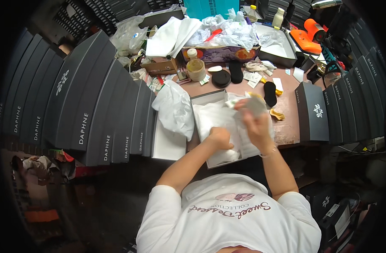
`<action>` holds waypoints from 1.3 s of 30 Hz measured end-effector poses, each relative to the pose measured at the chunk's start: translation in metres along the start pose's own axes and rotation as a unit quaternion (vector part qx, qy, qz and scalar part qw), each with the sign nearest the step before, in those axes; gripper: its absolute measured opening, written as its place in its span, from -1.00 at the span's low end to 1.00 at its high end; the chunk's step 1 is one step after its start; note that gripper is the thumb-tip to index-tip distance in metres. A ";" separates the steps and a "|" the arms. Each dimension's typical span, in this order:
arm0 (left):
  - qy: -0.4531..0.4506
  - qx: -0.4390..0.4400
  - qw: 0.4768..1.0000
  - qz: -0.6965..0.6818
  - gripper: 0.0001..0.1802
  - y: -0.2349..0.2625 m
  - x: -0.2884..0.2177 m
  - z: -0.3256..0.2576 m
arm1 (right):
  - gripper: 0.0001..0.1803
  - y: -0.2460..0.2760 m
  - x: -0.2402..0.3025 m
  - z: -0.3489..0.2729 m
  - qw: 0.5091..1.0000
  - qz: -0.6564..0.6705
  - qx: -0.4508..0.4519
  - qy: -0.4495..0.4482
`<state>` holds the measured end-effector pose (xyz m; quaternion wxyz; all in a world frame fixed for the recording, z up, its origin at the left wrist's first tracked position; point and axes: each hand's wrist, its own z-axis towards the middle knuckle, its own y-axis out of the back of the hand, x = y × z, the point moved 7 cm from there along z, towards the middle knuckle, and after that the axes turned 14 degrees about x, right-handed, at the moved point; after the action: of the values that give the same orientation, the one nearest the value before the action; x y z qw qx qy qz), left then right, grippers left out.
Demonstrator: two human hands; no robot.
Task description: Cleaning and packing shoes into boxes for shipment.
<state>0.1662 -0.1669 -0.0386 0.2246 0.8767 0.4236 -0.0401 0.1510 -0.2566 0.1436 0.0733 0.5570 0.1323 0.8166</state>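
Note:
An open shoebox [208, 98] with a pale inside lies tilted in front of me. White tissue paper [209, 116] lines it and spills over its right side. My left hand [220, 138] is closed, its curled fingers against the tissue near the box's front. Over the right part of the box my right hand [258, 126] is raised and smeared by motion. A blurred greyish thing [257, 105] shows at its fingers; its kind cannot be made out. Left of the box, a crumpled whitish plastic bag [174, 107] rests on a white box piece [169, 143].
Dark shoeboxes stand in rows at left [89, 97] and right [313, 111]. Behind are a carton of crumpled paper [220, 55], a jar [196, 69], black insoles [270, 93], a round black lid [221, 79] and an orange tape dispenser [306, 40].

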 end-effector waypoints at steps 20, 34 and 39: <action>0.000 -0.479 0.878 0.017 -0.67 -0.011 0.012 -0.031 | -0.39 0.023 -0.176 -0.136 0.966 -0.149 -0.061 -0.203; -0.499 -0.471 0.490 -0.537 -0.15 0.012 -0.007 -0.124 | -0.46 0.076 0.015 -0.049 0.999 0.006 -0.037 -0.020; -0.442 -0.293 0.285 -0.798 -0.48 -0.024 0.002 -0.081 | -0.25 -0.050 0.008 -0.058 0.949 -0.156 0.265 -0.074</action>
<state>0.1394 -0.1178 0.0245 0.4761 -0.1723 0.7330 -0.4543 0.0925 -0.2147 0.1152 0.0593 0.5879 0.4232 0.6868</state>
